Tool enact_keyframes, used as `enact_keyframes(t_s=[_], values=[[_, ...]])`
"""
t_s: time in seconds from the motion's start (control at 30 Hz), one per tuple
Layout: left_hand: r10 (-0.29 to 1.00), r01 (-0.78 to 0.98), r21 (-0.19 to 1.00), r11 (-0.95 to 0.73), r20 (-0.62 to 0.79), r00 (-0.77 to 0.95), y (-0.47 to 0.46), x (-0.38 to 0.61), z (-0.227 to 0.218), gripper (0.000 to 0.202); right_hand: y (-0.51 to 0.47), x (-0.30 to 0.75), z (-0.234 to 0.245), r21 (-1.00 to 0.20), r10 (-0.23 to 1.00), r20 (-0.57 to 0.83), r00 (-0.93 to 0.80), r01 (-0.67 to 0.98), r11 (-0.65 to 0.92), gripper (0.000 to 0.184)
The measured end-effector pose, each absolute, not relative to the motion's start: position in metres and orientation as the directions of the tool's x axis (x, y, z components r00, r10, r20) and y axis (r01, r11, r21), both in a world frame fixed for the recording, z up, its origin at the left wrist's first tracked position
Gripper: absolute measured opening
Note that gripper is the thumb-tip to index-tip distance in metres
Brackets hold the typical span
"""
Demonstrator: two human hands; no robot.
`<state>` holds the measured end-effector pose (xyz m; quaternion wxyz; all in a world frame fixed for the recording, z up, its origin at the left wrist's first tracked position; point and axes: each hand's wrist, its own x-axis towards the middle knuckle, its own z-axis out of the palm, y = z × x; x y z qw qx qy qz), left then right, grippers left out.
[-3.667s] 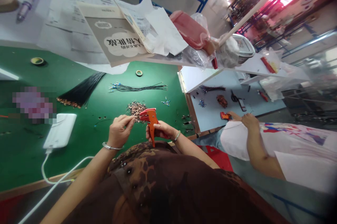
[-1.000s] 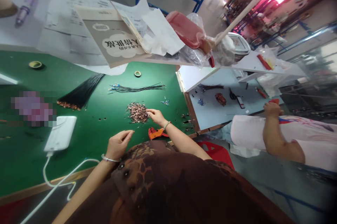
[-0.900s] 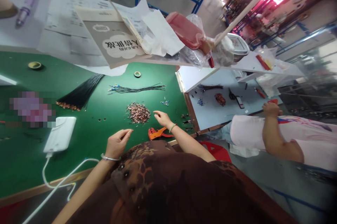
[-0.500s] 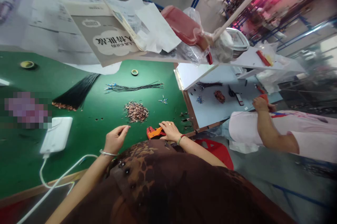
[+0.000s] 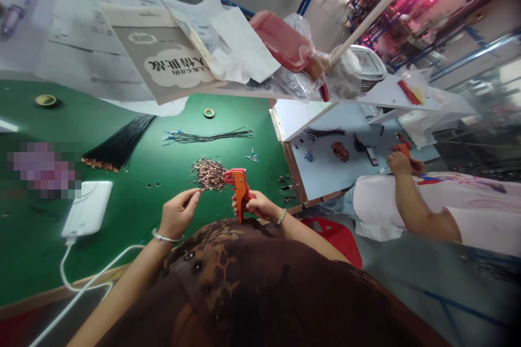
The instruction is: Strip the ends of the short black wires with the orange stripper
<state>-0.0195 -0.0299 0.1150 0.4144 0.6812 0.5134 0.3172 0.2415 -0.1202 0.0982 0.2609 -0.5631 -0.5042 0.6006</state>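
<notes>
My right hand (image 5: 260, 206) grips an orange crimping tool (image 5: 240, 189) and holds it upright above the near edge of the green table (image 5: 163, 119). My left hand (image 5: 177, 212) hovers just left of the tool, with thumb and fingertips pinched on something too small to make out. A pile of small copper terminals (image 5: 209, 173) lies on the table just beyond both hands. Further back lie a thin bundle of black wires (image 5: 207, 135) and a thick bundle of black wires with copper ends (image 5: 118, 146).
A white power bank (image 5: 87, 208) with a cable lies at left. Two tape rolls (image 5: 46, 100) (image 5: 209, 113) sit near the back. A shelf with papers and a booklet (image 5: 166, 59) hangs overhead. At right, another person's hand (image 5: 396, 162) holds an orange tool over a white bench (image 5: 325, 173).
My right hand left the terminal pile, came back to the orange tool lying at the table edge, gripped it and raised it upright. My left hand stayed pinched and lifted slightly.
</notes>
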Motion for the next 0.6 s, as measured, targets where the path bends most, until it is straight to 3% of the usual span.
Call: enact_keyframes(t_s=[0.03, 0.1, 0.17, 0.33, 0.6], values=[[0.961, 0.432, 0.89, -0.144, 0.021, 0.276, -0.03, -0.018, 0.12, 0.038, -0.118, 0.234, 0.105, -0.911, 0.876, -0.404, -0.263, 0.026, -0.412, 0.051], [0.957, 0.427, 0.886, -0.182, 0.06, 0.284, -0.031, -0.015, 0.13, 0.036, -0.114, 0.22, 0.117, -0.809, 0.869, -0.383, -0.312, -0.341, -0.479, 0.048], [0.953, 0.427, 0.878, -0.216, 0.094, 0.289, -0.032, -0.014, 0.139, 0.035, -0.111, 0.212, 0.127, -0.703, 0.858, -0.382, -0.344, -0.494, -0.511, 0.046], [0.939, 0.423, 0.866, -0.266, 0.133, 0.316, -0.031, -0.018, 0.153, 0.033, -0.106, 0.211, 0.139, -0.683, 0.807, -0.431, -0.403, -0.439, -0.584, 0.048], [0.911, 0.358, 0.89, -0.284, 0.135, 0.389, -0.024, -0.021, 0.164, 0.032, -0.095, 0.225, 0.145, -0.703, 0.751, -0.378, -0.541, -0.359, -0.613, 0.046]])
